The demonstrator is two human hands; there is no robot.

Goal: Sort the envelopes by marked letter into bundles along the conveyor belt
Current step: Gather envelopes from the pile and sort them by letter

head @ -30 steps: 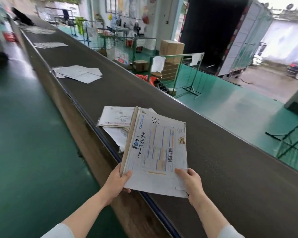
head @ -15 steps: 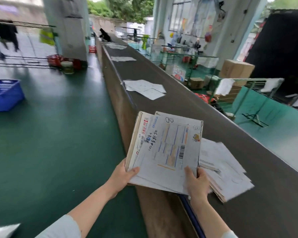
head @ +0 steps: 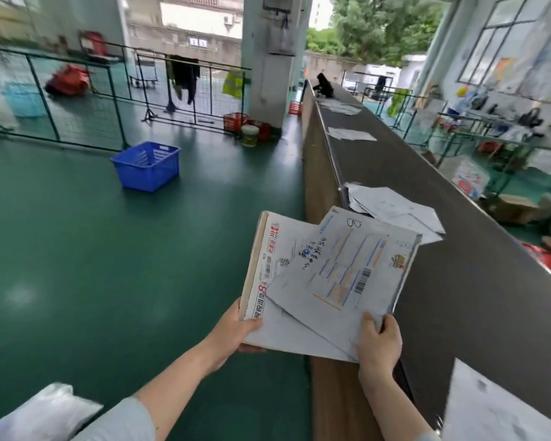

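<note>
Left hand grips the envelope stack under its near-left corner. Right hand pinches the skewed top envelope, marked B. Stack held at the belt edge, near a bundle.

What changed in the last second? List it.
The B-marked envelope has slid rightward, askew off the stack, drawn by the right hand, which pinches its lower corner. The person has walked along the conveyor belt; the next bundle lies closer. The left hand still holds the stack.
</note>
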